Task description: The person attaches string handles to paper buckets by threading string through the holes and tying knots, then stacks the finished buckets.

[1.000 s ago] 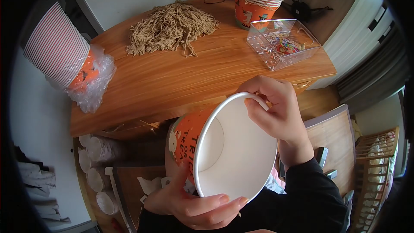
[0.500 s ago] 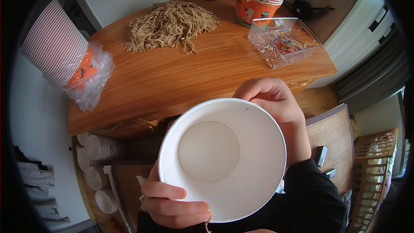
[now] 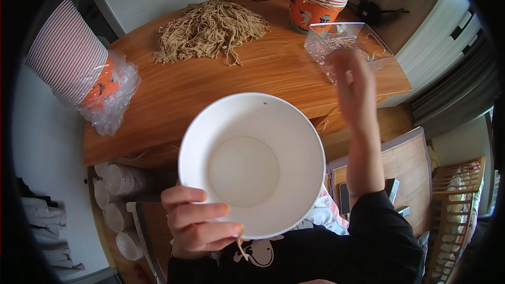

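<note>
My left hand (image 3: 202,221) grips the rim of a white-lined paper bucket (image 3: 297,163), its fingers inside and its open mouth facing me. A small hole shows near the far rim, and a short piece of string (image 3: 243,251) hangs by my left fingertips. My right hand (image 3: 355,87) is off the bucket, raised at the near side of a clear plastic box (image 3: 386,59) with small colourful bits inside. Motion smears its fingers, so I cannot see whether they hold anything.
A heap of tan strings (image 3: 210,31) lies on the wooden table (image 3: 210,94). Orange patterned buckets (image 3: 310,13) are stacked at the back right. Another bucket stack (image 3: 68,52), partly in plastic wrap, stands at the left. White tubs (image 3: 123,179) sit below; a wooden crib (image 3: 457,215) stands right.
My right hand has left the bucket's rim and moved up and right to the clear box. The bucket, still in my left hand, has shifted up and left and turned, moving its hole leftward.
</note>
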